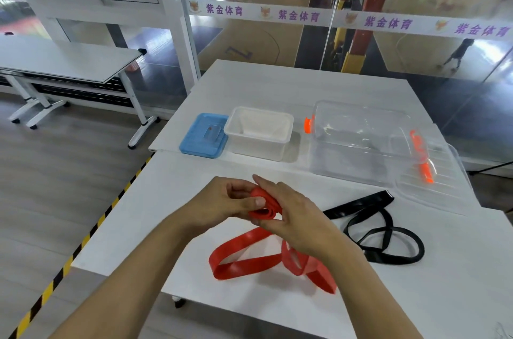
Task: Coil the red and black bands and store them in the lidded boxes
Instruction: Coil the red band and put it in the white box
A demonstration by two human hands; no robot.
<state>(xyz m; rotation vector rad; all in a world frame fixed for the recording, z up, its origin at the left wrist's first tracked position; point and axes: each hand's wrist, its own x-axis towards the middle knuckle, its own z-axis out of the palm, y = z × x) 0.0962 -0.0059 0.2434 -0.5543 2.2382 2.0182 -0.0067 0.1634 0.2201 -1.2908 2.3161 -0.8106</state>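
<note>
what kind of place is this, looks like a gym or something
Probably a room in a sports hall. The glass wall looks out on a basketball court with players; a white table holds a red band and a black band.

Side table (69, 61): set at far left, on castors.
Floor tape (83, 241): yellow-black stripe laid beside the worktable.
Glass wall (305, 33): banded with purple lettering.
</note>
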